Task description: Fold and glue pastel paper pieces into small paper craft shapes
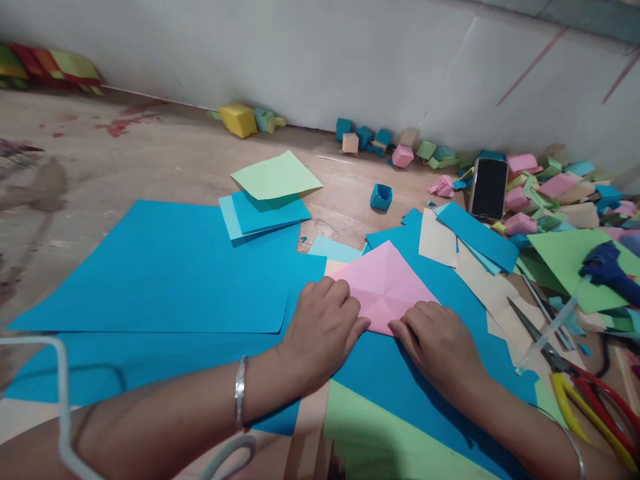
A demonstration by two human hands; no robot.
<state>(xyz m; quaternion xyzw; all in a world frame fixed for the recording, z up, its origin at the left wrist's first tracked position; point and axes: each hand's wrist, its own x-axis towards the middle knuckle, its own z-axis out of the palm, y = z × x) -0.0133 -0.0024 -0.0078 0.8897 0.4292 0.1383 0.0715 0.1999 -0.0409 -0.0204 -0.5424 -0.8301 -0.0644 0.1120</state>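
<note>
Pink paper (383, 283), left hand (323, 333) and right hand (440, 347) flat, fingers together, pressing its near edges, blue paper box (381, 197) beyond

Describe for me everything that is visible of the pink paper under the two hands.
The pink paper is a thin, matt sheet, seemingly square, turned like a diamond with one corner pointing away from the person. Fold creases cross at its middle. It lies flat on a big blue sheet. The fingers of the left hand press its near left edge, those of the right hand its near right edge; the near corner shows between them.
</note>
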